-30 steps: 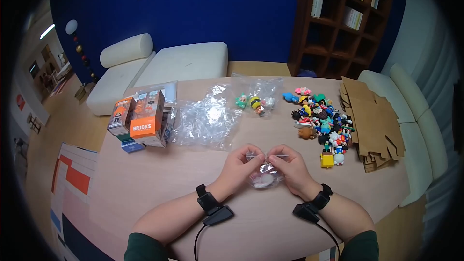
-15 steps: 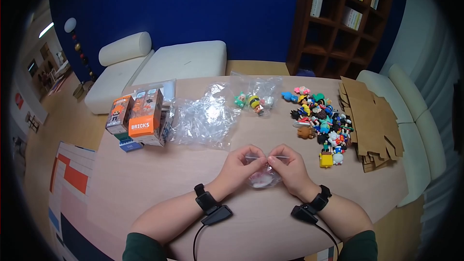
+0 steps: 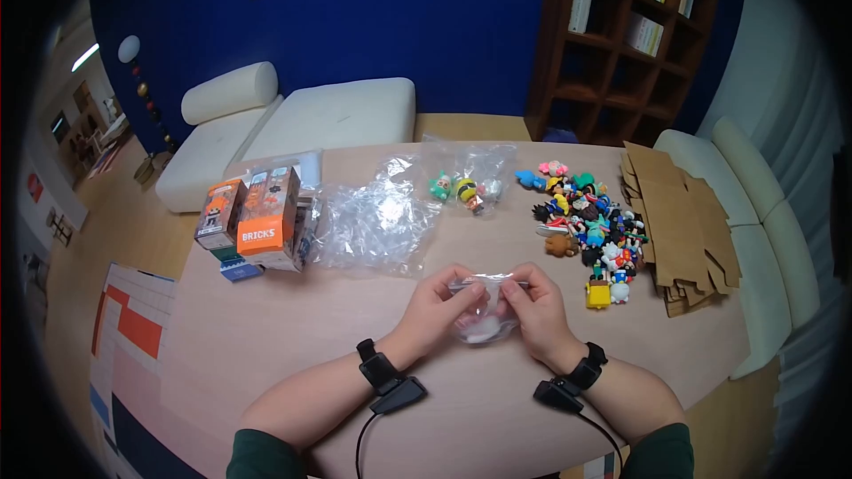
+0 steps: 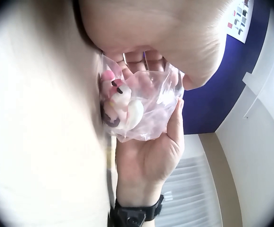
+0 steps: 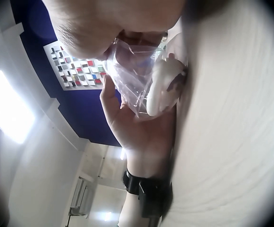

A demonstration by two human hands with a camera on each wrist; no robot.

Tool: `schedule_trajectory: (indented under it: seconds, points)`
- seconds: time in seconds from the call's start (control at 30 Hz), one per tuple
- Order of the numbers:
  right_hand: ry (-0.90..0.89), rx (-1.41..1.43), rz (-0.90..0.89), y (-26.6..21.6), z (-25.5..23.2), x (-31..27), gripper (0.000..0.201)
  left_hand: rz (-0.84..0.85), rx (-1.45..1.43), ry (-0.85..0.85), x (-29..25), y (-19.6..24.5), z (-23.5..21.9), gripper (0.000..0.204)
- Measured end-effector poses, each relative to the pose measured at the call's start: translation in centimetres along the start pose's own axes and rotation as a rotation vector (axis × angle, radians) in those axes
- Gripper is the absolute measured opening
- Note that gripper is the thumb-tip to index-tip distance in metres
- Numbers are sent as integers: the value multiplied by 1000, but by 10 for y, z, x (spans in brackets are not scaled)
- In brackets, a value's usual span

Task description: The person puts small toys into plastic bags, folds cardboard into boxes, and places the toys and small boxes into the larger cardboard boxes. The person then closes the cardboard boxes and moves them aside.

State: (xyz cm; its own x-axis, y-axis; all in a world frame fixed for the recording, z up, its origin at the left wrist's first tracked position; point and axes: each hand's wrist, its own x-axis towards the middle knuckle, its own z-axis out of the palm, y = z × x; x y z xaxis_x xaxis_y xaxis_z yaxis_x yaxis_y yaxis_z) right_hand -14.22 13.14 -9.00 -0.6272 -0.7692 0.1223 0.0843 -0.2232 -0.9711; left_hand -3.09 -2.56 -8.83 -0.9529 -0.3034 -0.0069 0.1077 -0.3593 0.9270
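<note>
Bag (image 4: 152, 106) with the pink-and-white figure (image 4: 121, 98) is well in from the near edge of our tabletop (image 3: 488, 412), left hand (image 3: 445, 303) and right hand (image 3: 543, 315) pinching its top; we'd keep both pinches level, though sealed or not, we can't tell.

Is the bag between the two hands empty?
No, the left wrist view plainly shows a pink-and-white figure inside the clear bag.

I count my left hand (image 3: 444, 303) and right hand (image 3: 538, 309), two in all, one clear bag (image 4: 152, 109) between them, one pink-and-white figure (image 4: 121, 98) inside it, two black wristbands (image 3: 380, 371), two orange-printed boxes (image 3: 268, 217) at left, one bookcase (image 3: 546, 58) far right, and, at right, heaped toys (image 3: 595, 229) too jumbled to count.
</note>
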Motion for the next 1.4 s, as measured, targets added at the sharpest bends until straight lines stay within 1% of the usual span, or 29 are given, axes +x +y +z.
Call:
schedule_trajectory:
  seconds: [0.1,0.17,0.2,0.23,0.27,0.3,0.4,0.47,0.5,0.57,0.7,0.77,0.8,0.87,0.9,0.97,1.0,1.03,1.1,1.13,1.2,1.23,1.3,1.33,1.4]
  points:
    - [5,68,33,-2,4,0,12,36,50,6,0,-4,-4,8]
    - [24,124,111,-14,14,-2,13,64,73,1,-1,-8,-4,8]
    - [10,129,91,-13,14,0,13,44,50,-4,-1,-8,-3,8]
    - [-4,101,114,-10,11,1,14,27,33,-7,-1,-7,-4,9]
    - [-15,77,142,-8,10,1,15,73,82,-21,-2,-7,-4,10]
    - [-26,94,126,-6,9,2,15,28,106,-27,-3,-5,-3,10]
    - [-8,138,130,-6,7,2,13,25,102,-37,-2,-4,-3,10]
    - [-1,94,230,-16,7,0,12,77,138,20,-4,-2,0,10]
    - [14,97,226,-13,4,-1,12,70,141,6,-3,-4,-1,10]
    - [-65,45,110,-5,-1,2,10,130,217,-16,-1,-9,-5,12]
    - [-60,109,66,-8,1,-3,8,120,161,-56,-2,-10,-2,8]
    - [-63,144,1,-5,-1,-2,6,15,54,-79,-4,-5,4,17]
    - [-58,149,-2,-5,-2,-1,6,11,60,-84,-6,-2,10,17]
    - [65,287,-56,-5,-4,5,5,50,74,-103,-9,5,27,28]
    - [66,292,-58,-4,-7,9,5,48,79,-103,-6,0,23,28]
    - [158,380,-99,-4,-12,17,5,-18,556,-241,-1,-14,11,33]
    - [179,377,-16,-14,-10,17,9,-14,487,-217,-2,-16,16,34]
    - [181,381,-18,-9,-14,19,9,-15,492,-219,-3,-14,16,34]
    - [77,273,60,6,-27,26,16,-82,487,-179,-3,-10,16,36]
    - [79,280,57,5,-29,25,16,-85,494,-182,-3,-10,16,36]
    - [70,301,12,4,-31,26,21,7,405,-150,-2,-13,15,42]
    - [71,307,11,4,-29,26,21,4,411,-150,-2,-13,15,42]
    - [71,353,28,3,-23,27,24,32,284,-77,-2,-10,14,50]
    - [76,357,26,2,-21,27,24,29,287,-82,0,-11,9,50]
    - [39,299,57,2,-22,26,25,91,218,77,3,-14,-3,54]
